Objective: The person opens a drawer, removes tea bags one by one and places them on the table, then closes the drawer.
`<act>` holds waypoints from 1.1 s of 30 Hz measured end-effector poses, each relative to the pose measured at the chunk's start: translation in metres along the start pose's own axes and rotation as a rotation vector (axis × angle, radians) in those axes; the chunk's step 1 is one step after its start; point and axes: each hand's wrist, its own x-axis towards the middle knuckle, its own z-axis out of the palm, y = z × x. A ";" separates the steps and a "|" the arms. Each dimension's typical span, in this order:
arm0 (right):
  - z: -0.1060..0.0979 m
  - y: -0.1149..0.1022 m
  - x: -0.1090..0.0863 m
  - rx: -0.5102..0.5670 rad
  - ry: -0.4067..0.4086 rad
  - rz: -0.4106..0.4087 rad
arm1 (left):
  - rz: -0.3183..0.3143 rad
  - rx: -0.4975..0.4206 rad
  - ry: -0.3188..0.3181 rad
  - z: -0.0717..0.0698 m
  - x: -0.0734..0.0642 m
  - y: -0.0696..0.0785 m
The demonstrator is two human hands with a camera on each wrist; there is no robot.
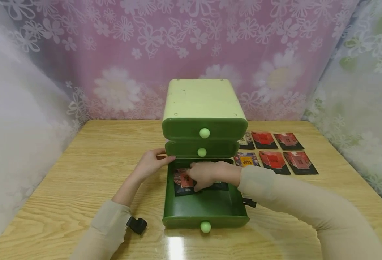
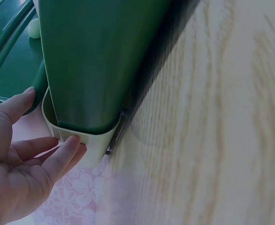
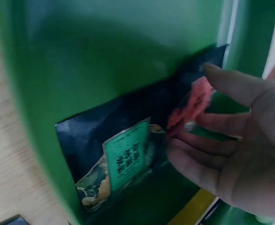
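The bottom drawer (image 1: 204, 209) of a small green and cream cabinet (image 1: 202, 97) is pulled out. My left hand (image 1: 150, 164) is at the cabinet's left side, its fingertips at the cream rim (image 2: 83, 137) around the drawer opening and its thumb near the drawer front above. Inside the drawer, my right hand (image 1: 205, 175) reaches over a black packet with a red label (image 1: 181, 180), its spread thumb and fingers touching the packet. Beside that lies a black packet with a green label (image 3: 126, 154), mostly hidden by the right arm in the head view.
Several red and black packets (image 1: 273, 160) lie in rows on the wooden table (image 1: 112, 141), right of the cabinet. The upper drawer (image 1: 182, 130) and middle drawer (image 1: 182, 149) are pushed in. A black wrist device (image 1: 137, 225) hangs by the left sleeve. Floral curtains (image 1: 122, 90) stand behind.
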 end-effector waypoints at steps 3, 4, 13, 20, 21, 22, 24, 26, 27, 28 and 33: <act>0.005 -0.001 0.005 -0.095 0.074 0.024 | -0.002 0.000 -0.004 0.001 0.000 -0.001; 0.006 -0.001 0.007 -0.120 0.094 0.032 | 0.000 0.002 -0.003 0.001 0.000 -0.001; 0.009 -0.001 0.011 -0.198 0.162 0.044 | 0.013 0.003 -0.004 0.000 0.002 0.000; 0.007 0.001 0.012 -0.142 0.203 0.007 | 0.017 0.003 -0.003 -0.001 0.003 0.000; 0.007 0.001 0.012 -0.117 0.214 -0.006 | 0.017 0.003 -0.002 -0.001 0.003 0.000; 0.007 0.001 0.012 -0.085 0.223 -0.019 | 0.017 0.002 -0.001 -0.001 0.003 0.000; 0.007 0.002 0.011 -0.017 0.221 -0.041 | 0.014 0.004 0.000 -0.001 0.002 0.000; 0.007 0.003 0.010 0.042 0.208 -0.066 | 0.011 0.003 0.000 0.000 0.002 0.000; 0.007 0.003 0.009 0.081 0.197 -0.076 | 0.009 0.000 0.000 0.000 0.001 -0.001; 0.007 0.004 0.008 0.110 0.186 -0.088 | 0.007 -0.002 -0.003 0.000 0.001 -0.001; 0.007 0.006 0.000 0.216 0.198 -0.174 | -0.004 -0.011 -0.009 0.000 0.000 -0.001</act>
